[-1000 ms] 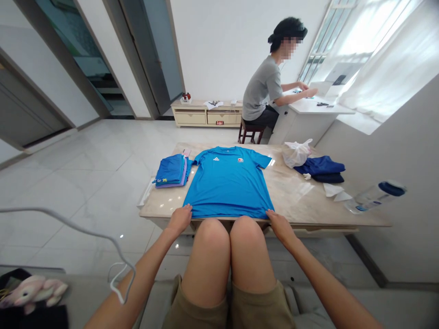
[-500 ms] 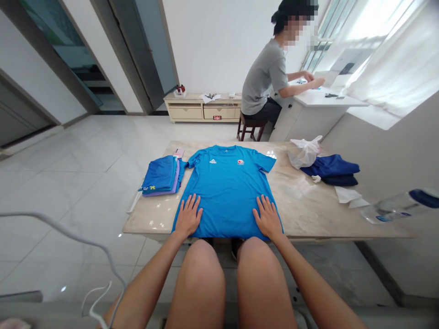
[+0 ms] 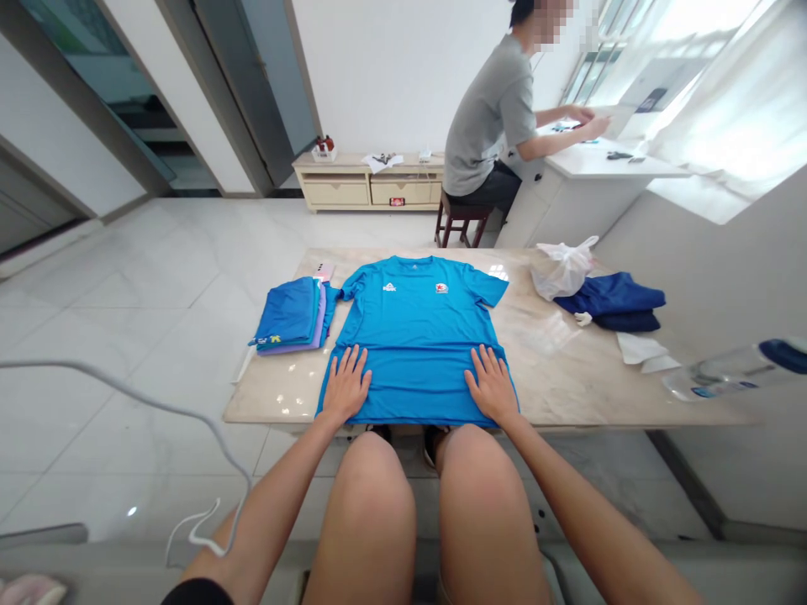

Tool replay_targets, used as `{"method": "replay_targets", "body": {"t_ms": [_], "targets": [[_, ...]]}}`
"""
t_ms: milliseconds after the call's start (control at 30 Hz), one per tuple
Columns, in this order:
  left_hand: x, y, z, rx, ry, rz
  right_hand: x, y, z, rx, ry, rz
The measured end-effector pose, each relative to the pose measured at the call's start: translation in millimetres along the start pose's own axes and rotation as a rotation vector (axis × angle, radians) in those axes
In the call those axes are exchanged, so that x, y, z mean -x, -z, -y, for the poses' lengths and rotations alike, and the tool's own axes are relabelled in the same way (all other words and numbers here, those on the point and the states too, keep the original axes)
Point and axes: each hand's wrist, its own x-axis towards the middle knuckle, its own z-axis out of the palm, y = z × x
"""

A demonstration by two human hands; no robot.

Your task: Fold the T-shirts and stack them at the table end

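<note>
A bright blue T-shirt (image 3: 419, 328) lies face up and spread flat on the marble table (image 3: 567, 378), its collar at the far side. My left hand (image 3: 346, 385) rests flat on the shirt's lower left part, fingers spread. On the lower right part, my right hand (image 3: 493, 385) lies flat the same way. A faint crease runs across the shirt between my two hands. Neither hand holds anything.
A stack of folded blue and purple clothes (image 3: 291, 316) sits left of the shirt, with a pink phone (image 3: 324, 270) behind it. At right lie a white plastic bag (image 3: 561, 269), dark blue clothes (image 3: 614, 300), tissues (image 3: 643, 351) and a water bottle (image 3: 731, 376). A person in grey (image 3: 492, 126) sits at a far desk.
My hands left the shirt's bottom hem at the table edge, moved onto the cloth and now lie flat on it, fingers spread. The view has shifted a little.
</note>
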Motion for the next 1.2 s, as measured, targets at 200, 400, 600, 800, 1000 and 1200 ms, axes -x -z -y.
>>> {"method": "replay_targets", "body": {"t_ms": [200,400,600,800,1000,1200], "targets": [[28,1,-9,-0.04,0.006,-0.018,32,1,1,-0.016,-0.042,-0.015],[52,-3,-8,-0.074,-0.016,-0.035,65,4,-7,-0.076,-0.015,0.011],[75,10,4,-0.042,-0.096,-0.005,84,17,-18,-0.085,0.011,0.052],[83,33,8,0.035,-0.147,0.08,85,45,-19,-0.039,0.05,0.127],[97,52,12,0.184,-0.103,0.184,99,65,-17,0.023,0.013,0.159],[72,87,13,0.582,0.092,0.314,69,102,-7,0.068,-0.065,0.302]]}}
